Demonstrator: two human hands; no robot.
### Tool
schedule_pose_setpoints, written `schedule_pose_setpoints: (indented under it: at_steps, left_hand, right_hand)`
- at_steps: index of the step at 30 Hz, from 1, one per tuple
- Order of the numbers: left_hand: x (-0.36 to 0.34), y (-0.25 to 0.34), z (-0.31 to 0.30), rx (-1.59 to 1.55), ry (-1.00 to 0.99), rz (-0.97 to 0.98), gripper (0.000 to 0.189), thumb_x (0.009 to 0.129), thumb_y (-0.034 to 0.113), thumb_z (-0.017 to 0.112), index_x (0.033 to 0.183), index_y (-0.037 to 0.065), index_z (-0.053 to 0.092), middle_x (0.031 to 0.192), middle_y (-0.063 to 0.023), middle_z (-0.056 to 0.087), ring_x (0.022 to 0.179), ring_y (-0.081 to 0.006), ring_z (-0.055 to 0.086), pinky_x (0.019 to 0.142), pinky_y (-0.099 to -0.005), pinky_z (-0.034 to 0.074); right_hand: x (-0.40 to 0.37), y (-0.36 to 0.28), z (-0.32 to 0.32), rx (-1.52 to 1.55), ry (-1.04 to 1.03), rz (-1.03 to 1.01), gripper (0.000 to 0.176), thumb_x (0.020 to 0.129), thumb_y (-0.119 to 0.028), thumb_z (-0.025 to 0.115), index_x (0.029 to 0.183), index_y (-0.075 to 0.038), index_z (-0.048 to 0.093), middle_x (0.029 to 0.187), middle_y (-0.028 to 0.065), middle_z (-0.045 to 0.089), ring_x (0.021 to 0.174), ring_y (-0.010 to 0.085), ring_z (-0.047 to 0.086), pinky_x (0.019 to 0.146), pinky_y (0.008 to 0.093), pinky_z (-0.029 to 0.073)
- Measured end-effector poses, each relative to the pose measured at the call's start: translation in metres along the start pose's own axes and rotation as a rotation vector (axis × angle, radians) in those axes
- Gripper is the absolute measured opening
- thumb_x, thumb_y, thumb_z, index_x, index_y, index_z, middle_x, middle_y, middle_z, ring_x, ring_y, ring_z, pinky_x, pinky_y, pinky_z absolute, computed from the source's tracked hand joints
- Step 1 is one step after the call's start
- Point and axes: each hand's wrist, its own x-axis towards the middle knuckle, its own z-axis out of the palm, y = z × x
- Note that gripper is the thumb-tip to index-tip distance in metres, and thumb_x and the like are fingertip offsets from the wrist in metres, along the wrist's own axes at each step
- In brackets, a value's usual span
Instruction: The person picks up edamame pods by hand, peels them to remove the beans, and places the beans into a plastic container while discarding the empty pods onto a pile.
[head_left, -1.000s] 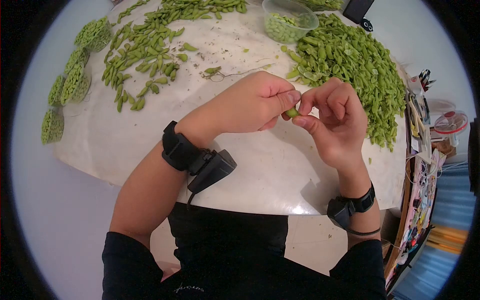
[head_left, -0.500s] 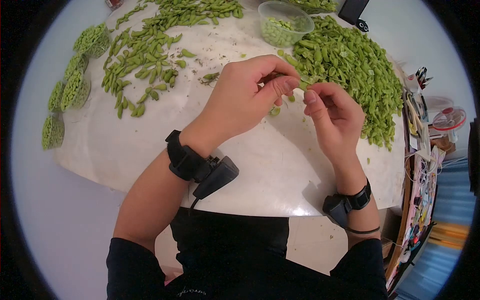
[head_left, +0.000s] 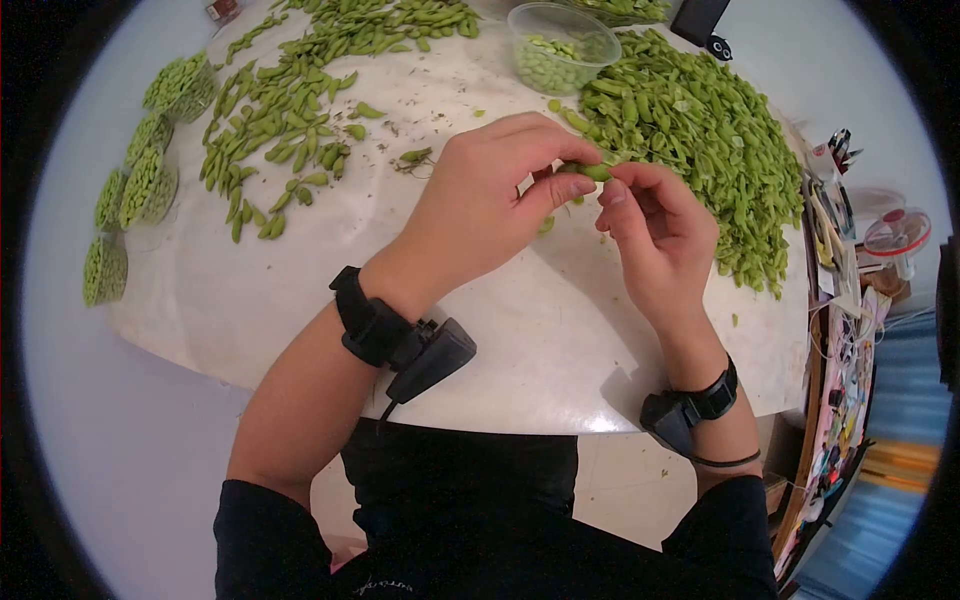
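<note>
My left hand [head_left: 495, 205] pinches one end of a green bean pod [head_left: 596, 172] between thumb and fingers. At the pod's other end, the thumb and forefinger of my right hand [head_left: 665, 230] close on it, the other fingers curled. Beyond my hands stands a clear round bowl [head_left: 562, 72] with shelled green beans inside. A large heap of green pods and flattened shells [head_left: 700, 140] lies to the right. Loose whole pods [head_left: 290, 110] are spread over the white table [head_left: 480, 330] to the left.
Several clear containers filled with green beans [head_left: 148, 185] line the left table edge. A black object [head_left: 702, 20] stands at the far right, past the heap. Pens, scissors and other articles crowd a side shelf [head_left: 835, 210] on the right.
A plump whole pod now shows between my fingertips, where a paler piece showed before. Both hands keep nearly the same place.
</note>
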Motion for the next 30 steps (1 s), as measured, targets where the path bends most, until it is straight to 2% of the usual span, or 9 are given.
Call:
schedule_pose_setpoints:
  at_steps: [1, 3, 6, 9, 12, 15, 21, 24, 30]
  left_hand:
    - [0.0, 0.0, -0.001, 0.008, -0.005, 0.01, 0.018, 0.082, 0.008, 0.067, 0.099, 0.002, 0.067, 0.086, -0.0056, 0.065, 0.071, -0.0093, 0.06, 0.056, -0.0213, 0.047]
    - [-0.001, -0.001, -0.002, 0.026, -0.014, 0.028, 0.018, 0.082, 0.008, 0.067, 0.099, 0.002, 0.067, 0.088, -0.0063, 0.065, 0.073, -0.0097, 0.06, 0.056, -0.0211, 0.046]
    - [-0.003, 0.0, -0.002, -0.101, -0.055, -0.15, 0.021, 0.083, 0.009, 0.067, 0.103, 0.003, 0.067, 0.087, -0.0048, 0.065, 0.072, -0.0084, 0.059, 0.055, -0.0205, 0.045]
    - [-0.005, 0.004, -0.001, -0.298, -0.063, -0.393, 0.022, 0.084, 0.01, 0.066, 0.105, 0.004, 0.067, 0.086, -0.0029, 0.065, 0.071, -0.0074, 0.057, 0.055, -0.0207, 0.044]
    - [-0.003, 0.006, -0.001, -0.377, -0.081, -0.462, 0.023, 0.085, 0.011, 0.065, 0.107, 0.005, 0.067, 0.085, -0.0004, 0.065, 0.068, -0.0066, 0.055, 0.056, -0.022, 0.045]
    - [-0.003, 0.0, 0.0, -0.159, -0.062, -0.257, 0.022, 0.084, 0.01, 0.065, 0.106, 0.005, 0.067, 0.082, -0.0018, 0.064, 0.065, -0.0094, 0.055, 0.056, -0.0239, 0.045]
    - [0.0, -0.002, -0.008, 0.346, -0.115, 0.156, 0.016, 0.079, 0.008, 0.063, 0.095, 0.005, 0.067, 0.079, -0.0103, 0.062, 0.067, -0.0249, 0.06, 0.059, -0.0309, 0.049]
    - [0.0, 0.003, -0.011, 0.471, -0.154, 0.198, 0.014, 0.078, 0.009, 0.063, 0.092, 0.006, 0.066, 0.079, -0.0096, 0.062, 0.068, -0.0284, 0.06, 0.059, -0.0356, 0.05]
    - [-0.002, 0.008, -0.014, 0.685, -0.371, 0.092, 0.012, 0.081, 0.017, 0.06, 0.089, 0.007, 0.062, 0.076, -0.0084, 0.061, 0.068, -0.0277, 0.062, 0.056, -0.0384, 0.049]
  right_hand:
    - [0.0, 0.0, 0.0, -0.006, 0.003, -0.007, 0.01, 0.085, -0.005, 0.063, 0.091, 0.003, 0.063, 0.08, 0.0045, 0.061, 0.068, 0.0078, 0.057, 0.061, 0.0216, 0.046]
    - [0.003, 0.001, -0.001, -0.054, -0.048, -0.159, 0.012, 0.085, -0.004, 0.063, 0.095, 0.002, 0.062, 0.082, 0.0052, 0.061, 0.07, 0.0086, 0.057, 0.063, 0.022, 0.047]
    - [0.007, 0.005, 0.001, -0.125, -0.052, -0.265, 0.018, 0.086, -0.004, 0.063, 0.102, 0.002, 0.059, 0.084, 0.0055, 0.06, 0.074, 0.0095, 0.057, 0.065, 0.0224, 0.047]
    - [0.005, 0.006, 0.008, 0.021, -0.034, -0.091, 0.024, 0.087, -0.006, 0.062, 0.109, 0.001, 0.056, 0.084, 0.0042, 0.059, 0.074, 0.0094, 0.057, 0.065, 0.0225, 0.047]
    - [0.002, 0.004, 0.009, 0.204, -0.059, 0.109, 0.024, 0.088, -0.008, 0.062, 0.109, 0.002, 0.057, 0.082, 0.0019, 0.058, 0.071, 0.008, 0.055, 0.062, 0.0221, 0.045]
    - [0.004, 0.003, 0.003, 0.201, -0.079, 0.195, 0.021, 0.089, -0.01, 0.061, 0.106, 0.002, 0.06, 0.078, -0.0003, 0.058, 0.068, 0.0061, 0.052, 0.061, 0.021, 0.043]
    - [0.006, -0.001, -0.003, 0.129, -0.129, 0.259, 0.019, 0.089, -0.011, 0.062, 0.102, 0.002, 0.063, 0.074, -0.0016, 0.058, 0.066, 0.0045, 0.051, 0.059, 0.0194, 0.042]
    - [0.007, 0.001, -0.004, 0.108, -0.155, 0.258, 0.019, 0.088, -0.01, 0.063, 0.102, 0.002, 0.062, 0.076, -0.0009, 0.06, 0.066, 0.0044, 0.052, 0.06, 0.0195, 0.042]
    - [0.003, 0.001, 0.0, 0.128, -0.165, 0.267, 0.018, 0.086, -0.009, 0.065, 0.1, 0.002, 0.06, 0.078, 0.0009, 0.062, 0.068, 0.0058, 0.058, 0.061, 0.0197, 0.045]
